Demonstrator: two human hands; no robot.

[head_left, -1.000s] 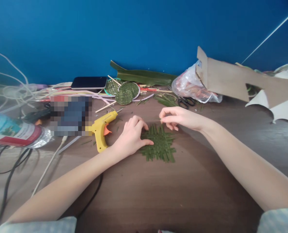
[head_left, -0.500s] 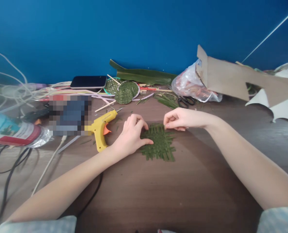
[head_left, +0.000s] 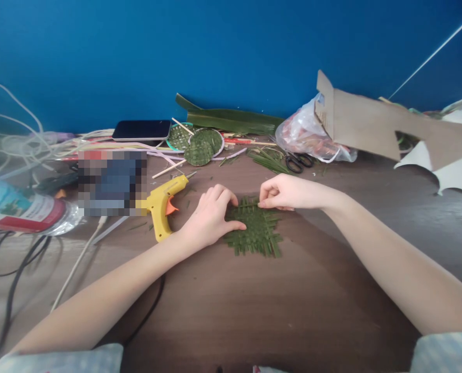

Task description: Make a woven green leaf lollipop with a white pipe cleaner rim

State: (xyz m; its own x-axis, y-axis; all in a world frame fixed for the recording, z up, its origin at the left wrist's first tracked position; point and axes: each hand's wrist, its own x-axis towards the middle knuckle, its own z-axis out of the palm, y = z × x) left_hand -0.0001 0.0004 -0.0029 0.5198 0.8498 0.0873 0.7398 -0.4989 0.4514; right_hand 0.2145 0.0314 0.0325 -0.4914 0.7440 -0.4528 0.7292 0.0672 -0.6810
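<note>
A square mat woven from green leaf strips (head_left: 256,233) lies flat on the brown table, with loose strip ends around its edges. My left hand (head_left: 209,215) holds it against the table at its left side, thumb pressed on the weave and fingers curved at the upper left corner. At the far right corner, my right hand (head_left: 281,191) is closed in a pinch on a thin leaf strip (head_left: 253,204) running across the mat's far edge. The strip's end is hidden by those fingertips. Left of my left hand lies a yellow glue gun (head_left: 163,204) with an orange trigger.
Round woven leaf pieces (head_left: 198,150), a long green leaf (head_left: 234,120) and a phone (head_left: 141,130) lie along the blue wall. Black scissors (head_left: 298,162), a plastic bag (head_left: 306,132) and cut cardboard (head_left: 365,122) are at the back right. A bottle (head_left: 24,210) and cables are left.
My right hand has come down to the mat's far right corner, then shifted slightly left. A strip now lies across the far edge. My left hand stays in place.
</note>
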